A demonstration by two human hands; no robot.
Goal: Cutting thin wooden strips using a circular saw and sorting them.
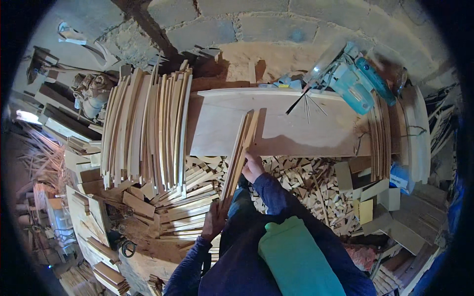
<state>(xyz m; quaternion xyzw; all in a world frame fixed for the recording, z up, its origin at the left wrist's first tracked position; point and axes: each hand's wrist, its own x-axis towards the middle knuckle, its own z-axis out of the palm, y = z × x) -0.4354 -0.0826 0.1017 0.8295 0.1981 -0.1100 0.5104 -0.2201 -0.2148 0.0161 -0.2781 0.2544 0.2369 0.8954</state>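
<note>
Left hand [215, 219] fingers wrapped round the near end of a small bundle of wood strips [238, 154], clamped on it. Right hand [253, 166] grips the same bundle farther up, fingers closed on its right side. The bundle runs from the left hand, tilted up and slightly right, with its far end resting on the pale board table [296, 133].

Step in hand, as I judge it: squaring up or feeding the strips onto the board toward the blue circular saw [353, 81], which sits at the table's far right corner, well apart from the bundle's tip. Next move probably calls for both hands holding the strips flush and sliding them forward together so none fan out; the right hand is the one nearer the saw side.

Edges and room: the table's near edge sits just beyond the right hand. Left of the bundle a big stack of long strips [148, 128] stands close, little sideways room there. Right of the bundle the board is mostly bare up to the saw. Below the table edge lies a heap of short offcuts [301, 182]. Stone wall [237, 24] behind.
</note>
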